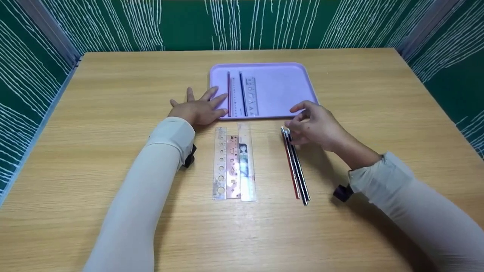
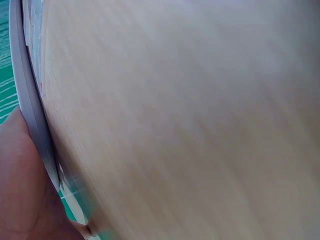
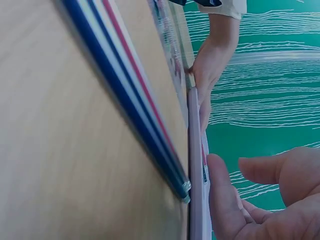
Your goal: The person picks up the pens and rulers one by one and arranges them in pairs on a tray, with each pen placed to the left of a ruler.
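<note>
My left hand point(image 1: 198, 109), fingers spread, rests at the front left corner of the purple tray point(image 1: 283, 90). In the tray, from left to right, lie a red pencil point(image 1: 229, 94), a clear ruler point(image 1: 235, 98), a dark pencil point(image 1: 242, 94) and a clear stencil ruler point(image 1: 251, 96). My right hand point(image 1: 315, 124) hovers by the tray's front right edge, over the upper ends of a bunch of pencils point(image 1: 297, 170). Its fingers are loosely bent, and in the right wrist view the thumb and fingers stand apart with nothing between them.
Three rulers lie side by side on the table before the tray: a clear one with round holes point(image 1: 220, 162), a pink one point(image 1: 233, 166) and a wider clear one with a printed picture point(image 1: 246, 162). Green panels with white lines point(image 1: 185, 26) stand behind the wooden table point(image 1: 132, 87).
</note>
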Demonstrator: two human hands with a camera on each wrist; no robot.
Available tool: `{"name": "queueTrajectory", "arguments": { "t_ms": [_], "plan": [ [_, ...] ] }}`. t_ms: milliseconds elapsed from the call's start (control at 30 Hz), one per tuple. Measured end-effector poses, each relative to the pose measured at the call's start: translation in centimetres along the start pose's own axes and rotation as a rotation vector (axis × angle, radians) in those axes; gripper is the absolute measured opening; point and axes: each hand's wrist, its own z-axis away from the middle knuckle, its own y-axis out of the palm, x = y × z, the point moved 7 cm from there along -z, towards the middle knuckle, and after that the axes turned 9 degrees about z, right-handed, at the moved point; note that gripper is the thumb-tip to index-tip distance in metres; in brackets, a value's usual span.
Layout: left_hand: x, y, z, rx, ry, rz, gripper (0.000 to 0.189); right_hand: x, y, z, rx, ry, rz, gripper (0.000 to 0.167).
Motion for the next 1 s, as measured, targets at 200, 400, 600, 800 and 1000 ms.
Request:
{"name": "queueTrajectory", "arguments": {
  "t_ms": [200, 400, 600, 800, 1000],
  "plan": [
    [0.1, 0.0, 0.0, 0.006, -0.004, 0.004, 0.066, -1.4, 0.2, 0.8, 0.03, 0.022, 0.01, 0.055],
    [0.1, 0.1, -0.1, 0.01, -0.003, 0.0, 0.066, -2.6, 0.4, 1.6, 0.053, 0.057, 0.021, 0.063],
    [0.0, 0.1, -0.1, 0.001, 0.002, -0.007, 0.066, -3.0, 0.6, 2.3, 0.037, 0.063, 0.027, 0.071],
    [0.1, 0.1, 0.0, -0.004, -0.011, 0.003, 0.065, -2.8, 1.1, 2.9, 0.003, 0.043, 0.069, 0.077],
    [0.0, 0.0, 0.0, -0.004, -0.004, 0.004, 0.065, -2.7, 1.6, 3.1, 0.003, 0.038, 0.066, 0.077]
  ]
}}
